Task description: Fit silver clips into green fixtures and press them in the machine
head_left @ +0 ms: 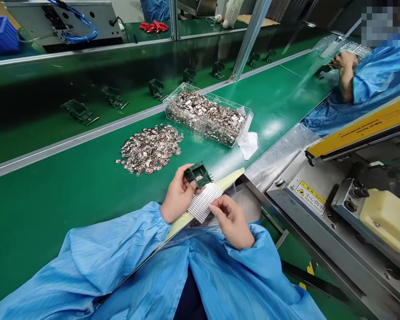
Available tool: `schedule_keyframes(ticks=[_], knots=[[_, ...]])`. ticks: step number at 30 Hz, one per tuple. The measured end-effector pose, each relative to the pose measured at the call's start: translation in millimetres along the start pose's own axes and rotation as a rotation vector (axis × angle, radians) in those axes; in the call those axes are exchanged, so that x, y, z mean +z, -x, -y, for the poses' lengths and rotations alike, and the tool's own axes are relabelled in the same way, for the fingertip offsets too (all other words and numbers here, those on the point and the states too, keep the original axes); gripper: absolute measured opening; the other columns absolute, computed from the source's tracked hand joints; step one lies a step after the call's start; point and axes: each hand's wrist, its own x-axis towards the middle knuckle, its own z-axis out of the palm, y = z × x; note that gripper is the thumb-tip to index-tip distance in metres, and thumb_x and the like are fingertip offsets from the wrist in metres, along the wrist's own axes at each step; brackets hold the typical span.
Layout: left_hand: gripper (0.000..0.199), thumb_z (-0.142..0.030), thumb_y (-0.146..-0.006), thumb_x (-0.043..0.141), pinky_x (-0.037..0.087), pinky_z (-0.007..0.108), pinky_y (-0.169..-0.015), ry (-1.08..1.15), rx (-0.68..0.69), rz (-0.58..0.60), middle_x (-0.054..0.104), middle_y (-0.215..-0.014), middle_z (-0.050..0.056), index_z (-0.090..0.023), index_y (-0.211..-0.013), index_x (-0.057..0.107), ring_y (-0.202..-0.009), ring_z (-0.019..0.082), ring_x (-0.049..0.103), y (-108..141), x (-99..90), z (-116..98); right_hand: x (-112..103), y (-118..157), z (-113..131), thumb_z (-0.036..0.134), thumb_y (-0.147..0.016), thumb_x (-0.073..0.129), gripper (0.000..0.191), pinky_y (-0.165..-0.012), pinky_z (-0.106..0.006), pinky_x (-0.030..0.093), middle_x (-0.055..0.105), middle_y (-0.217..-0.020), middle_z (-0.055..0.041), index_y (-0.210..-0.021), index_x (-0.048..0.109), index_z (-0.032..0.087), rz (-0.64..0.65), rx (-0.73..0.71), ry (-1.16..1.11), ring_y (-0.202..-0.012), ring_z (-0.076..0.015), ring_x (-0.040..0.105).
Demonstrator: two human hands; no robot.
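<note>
My left hand (177,195) is closed around a dark green, open-framed plastic housing (203,176), with a small metallic piece visible inside it. Just below the housing is a white sheet divided into a grid of small squares (205,202); the left thumb lies at its upper left edge. At the sheet's right edge the thumb and forefinger of my right hand (231,218) are pinched together. Whether a single square is between those fingertips is too small to tell. Beyond my hands, a loose pile of small metal pieces (151,149) lies on the green work surface (86,186).
A clear plastic box (216,135) full of similar metal pieces stands behind the pile, near a white paper scrap (248,146). Several green housings (80,112) sit along the belt behind the metal rail. At right are a machine (320,191) and a co-worker's hands (345,66).
</note>
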Motion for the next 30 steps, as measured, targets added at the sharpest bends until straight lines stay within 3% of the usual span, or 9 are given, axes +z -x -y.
schedule_keyframes(ticks=[3,5,8,11,15,19,30], knots=[[0.053,-0.038,-0.081,0.070,0.061,0.028,-0.067,-0.016,0.028,-0.022,0.061,-0.101,0.006,-0.022,-0.123,0.043,-0.085,0.018,0.065,1,0.4,4,-9,5,3,0.050,-0.077,0.074,0.035,-0.053,-0.026,0.042,0.056,-0.064,-0.0006,-0.076,0.065,0.017,0.033,0.277,-0.478,-0.056,-0.0128,0.049],[0.052,-0.039,-0.082,0.068,0.060,0.027,-0.064,-0.016,0.052,-0.034,0.060,-0.099,0.005,-0.022,-0.124,0.043,-0.080,0.016,0.064,6,2.9,4,-11,9,6,0.051,-0.071,0.080,0.037,-0.052,-0.026,0.045,0.060,-0.065,-0.0018,-0.077,0.067,0.017,-0.025,0.335,-0.619,-0.056,-0.0129,0.053],[0.046,-0.039,-0.086,0.065,0.058,0.026,-0.067,-0.024,0.075,0.007,0.060,-0.101,0.005,-0.022,-0.124,0.044,-0.083,0.016,0.063,20,9.9,0,-6,13,12,0.047,-0.077,0.077,0.031,-0.055,-0.028,0.050,0.066,-0.070,-0.0039,-0.082,0.069,0.018,-0.199,0.221,-0.495,-0.060,-0.0151,0.058],[0.040,-0.034,-0.090,0.060,0.057,0.028,-0.078,-0.060,0.091,0.084,0.061,-0.106,0.006,-0.023,-0.126,0.045,-0.091,0.017,0.062,36,16.4,-6,5,14,18,0.037,-0.088,0.066,0.016,-0.067,-0.034,0.053,0.065,-0.078,-0.0040,-0.087,0.068,0.020,-0.384,-0.053,-0.187,-0.070,-0.0181,0.060],[0.037,-0.032,-0.092,0.058,0.055,0.031,-0.081,-0.119,0.139,0.095,0.060,-0.111,0.008,-0.022,-0.126,0.045,-0.094,0.018,0.063,46,18.1,-10,21,9,19,0.027,-0.091,0.058,0.008,-0.095,-0.048,0.046,0.060,-0.117,-0.0104,-0.090,0.064,0.022,-0.450,-0.309,0.116,-0.112,-0.0271,0.056],[0.033,-0.029,-0.094,0.055,0.054,0.028,-0.080,-0.213,0.192,0.089,0.061,-0.111,0.008,-0.022,-0.125,0.046,-0.090,0.016,0.063,48,16.2,-12,33,4,16,0.025,-0.092,0.053,0.009,-0.103,-0.053,0.040,0.048,-0.138,-0.0129,-0.094,0.061,0.021,-0.445,-0.320,0.172,-0.128,-0.0303,0.047],[0.034,-0.026,-0.091,0.058,0.052,0.025,-0.067,-0.263,0.182,-0.001,0.061,-0.102,0.005,-0.022,-0.122,0.047,-0.077,0.014,0.060,53,17.3,-5,51,0,17,0.024,-0.097,0.047,0.011,-0.096,-0.052,0.047,0.049,-0.133,-0.0152,-0.095,0.058,0.021,-0.514,-0.290,0.122,-0.123,-0.0296,0.050]])
